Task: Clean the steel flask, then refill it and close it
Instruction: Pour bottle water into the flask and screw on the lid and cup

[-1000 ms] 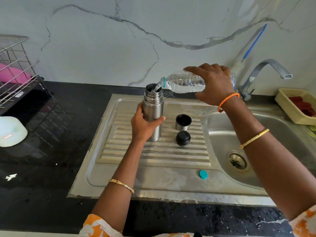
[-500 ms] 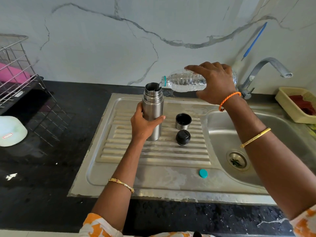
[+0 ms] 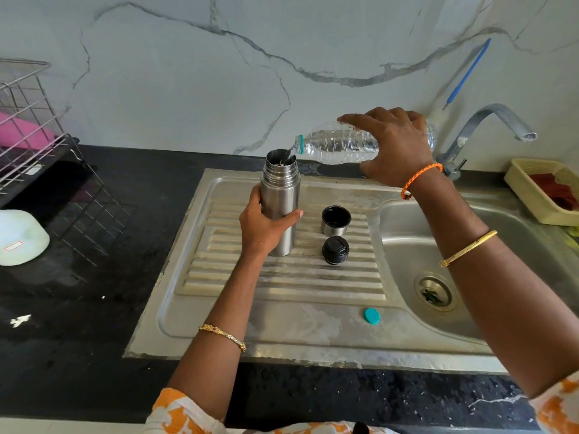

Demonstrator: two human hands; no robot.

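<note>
A marble-veined wall backs a black bench point(image 3: 94, 324) with a steel sink unit point(image 3: 313, 346) let into it. On the ribbed drainboard point(image 3: 282, 283) of that unit the steel flask point(image 3: 280, 195) stands upright with its mouth open. The left hand point(image 3: 263, 228) has its grip wrapped round the flask's lower body, steadying it. The right hand point(image 3: 393, 148) has its grip closed over a clear plastic bottle point(image 3: 338, 147), held almost level with its neck at the flask's rim; a thin stream of water runs from it into the mouth. I judge this to be the refill step, with closing not yet done.

What could go wrong: the bottle's neck sits at the near edge of the opening, not over its middle, so a small drift or a steeper tilt could send water down the outside of the flask. The fill level inside is hidden, so overflow is also possible.

Just right of the flask lie 2 loose parts: the steel cup lid point(image 3: 336, 220), mouth up and seemingly empty, and in front of it the black stopper point(image 3: 335, 249). A small teal bottle cap point(image 3: 372, 316) lies nearer the front edge. The basin point(image 3: 407, 261) to the right looks empty of dishes. A yellow basket point(image 3: 526, 195) at far right holds something dark red. A wire rack point(image 3: 28, 120) at far left holds something pink.
</note>
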